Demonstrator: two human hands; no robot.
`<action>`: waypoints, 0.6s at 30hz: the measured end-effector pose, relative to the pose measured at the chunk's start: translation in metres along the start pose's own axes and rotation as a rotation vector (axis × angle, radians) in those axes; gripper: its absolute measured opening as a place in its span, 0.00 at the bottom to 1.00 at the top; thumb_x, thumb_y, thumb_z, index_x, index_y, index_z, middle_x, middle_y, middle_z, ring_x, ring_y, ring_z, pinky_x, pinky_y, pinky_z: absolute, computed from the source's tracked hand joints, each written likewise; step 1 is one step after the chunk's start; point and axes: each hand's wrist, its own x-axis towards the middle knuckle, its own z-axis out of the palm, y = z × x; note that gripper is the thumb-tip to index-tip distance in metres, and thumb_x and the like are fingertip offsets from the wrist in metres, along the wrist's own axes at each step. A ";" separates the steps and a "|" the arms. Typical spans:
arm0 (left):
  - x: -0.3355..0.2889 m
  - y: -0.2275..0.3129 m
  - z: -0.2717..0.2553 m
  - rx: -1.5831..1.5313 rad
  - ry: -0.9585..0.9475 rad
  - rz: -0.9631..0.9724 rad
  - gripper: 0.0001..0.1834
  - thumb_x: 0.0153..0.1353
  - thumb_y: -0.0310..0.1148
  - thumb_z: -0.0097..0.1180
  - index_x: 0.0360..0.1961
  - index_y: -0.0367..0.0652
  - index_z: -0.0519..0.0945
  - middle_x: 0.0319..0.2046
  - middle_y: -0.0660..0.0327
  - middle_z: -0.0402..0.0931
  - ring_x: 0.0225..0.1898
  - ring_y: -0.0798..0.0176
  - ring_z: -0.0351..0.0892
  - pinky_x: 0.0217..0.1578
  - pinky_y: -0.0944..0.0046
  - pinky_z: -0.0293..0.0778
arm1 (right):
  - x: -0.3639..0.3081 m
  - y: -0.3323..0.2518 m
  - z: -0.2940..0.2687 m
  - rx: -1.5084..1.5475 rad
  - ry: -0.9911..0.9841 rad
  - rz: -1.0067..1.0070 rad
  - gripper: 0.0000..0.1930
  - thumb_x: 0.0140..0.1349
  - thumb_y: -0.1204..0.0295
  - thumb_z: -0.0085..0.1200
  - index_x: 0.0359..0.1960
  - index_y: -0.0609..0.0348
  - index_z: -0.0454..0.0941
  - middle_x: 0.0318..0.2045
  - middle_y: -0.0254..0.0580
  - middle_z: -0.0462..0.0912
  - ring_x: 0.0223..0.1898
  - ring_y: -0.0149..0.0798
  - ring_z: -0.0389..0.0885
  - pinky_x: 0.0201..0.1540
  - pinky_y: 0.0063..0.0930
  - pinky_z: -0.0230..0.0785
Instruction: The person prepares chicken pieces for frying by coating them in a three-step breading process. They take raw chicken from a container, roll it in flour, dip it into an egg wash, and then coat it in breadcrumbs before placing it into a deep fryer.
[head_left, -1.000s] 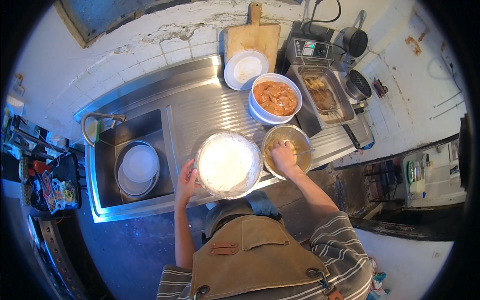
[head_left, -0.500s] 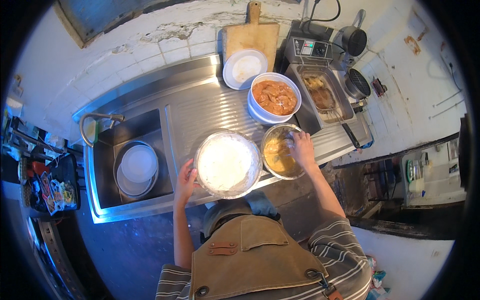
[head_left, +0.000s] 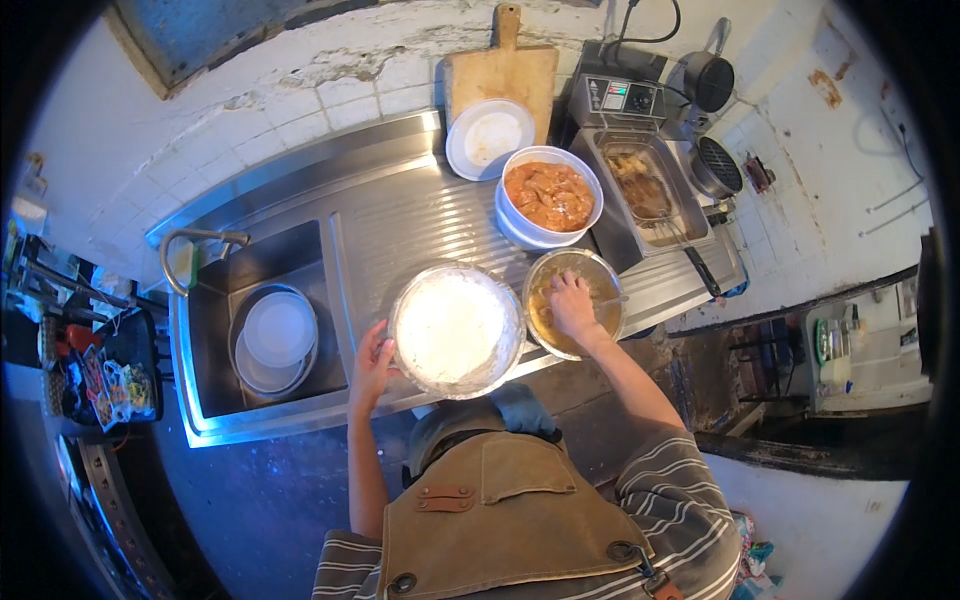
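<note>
A wide bowl of white flour (head_left: 455, 330) stands at the front edge of the steel counter (head_left: 400, 220). My left hand (head_left: 372, 360) grips its left rim. Right beside it is a smaller bowl of yellowish batter (head_left: 540, 330). My right hand (head_left: 572, 305) reaches into that bowl with fingers curled down in the batter; what they hold is hidden. Behind these stands a white bowl of orange marinated meat pieces (head_left: 548, 195).
An electric fryer (head_left: 645, 185) with a basket sits at the right, with a pot (head_left: 710, 80) behind it. A white plate (head_left: 490, 138) and a wooden cutting board (head_left: 500, 70) lean at the back wall. The sink (head_left: 215, 350) at the left holds stacked plates (head_left: 278, 330).
My right hand shifted to the right side of the batter bowl, then came back to its middle. My left hand stayed on the flour bowl's rim.
</note>
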 end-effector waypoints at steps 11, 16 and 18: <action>-0.003 0.008 0.002 -0.009 -0.002 -0.003 0.25 0.71 0.34 0.49 0.67 0.45 0.64 0.44 0.58 0.75 0.42 0.66 0.78 0.32 0.67 0.82 | 0.006 0.019 -0.030 0.169 -0.100 0.081 0.13 0.51 0.66 0.64 0.40 0.50 0.85 0.39 0.45 0.84 0.52 0.48 0.76 0.54 0.44 0.67; -0.001 0.009 0.002 -0.011 -0.017 -0.003 0.25 0.71 0.35 0.50 0.67 0.43 0.64 0.43 0.58 0.75 0.42 0.65 0.79 0.31 0.67 0.83 | 0.005 0.040 -0.078 0.640 -0.117 0.251 0.16 0.51 0.66 0.65 0.43 0.55 0.84 0.37 0.50 0.86 0.40 0.49 0.83 0.48 0.40 0.75; -0.002 0.010 0.000 0.010 -0.017 -0.010 0.25 0.71 0.35 0.50 0.67 0.42 0.64 0.43 0.58 0.75 0.42 0.65 0.79 0.31 0.67 0.83 | 0.004 0.045 -0.096 0.792 -0.087 0.284 0.17 0.50 0.67 0.65 0.43 0.58 0.83 0.38 0.51 0.86 0.36 0.49 0.85 0.44 0.37 0.77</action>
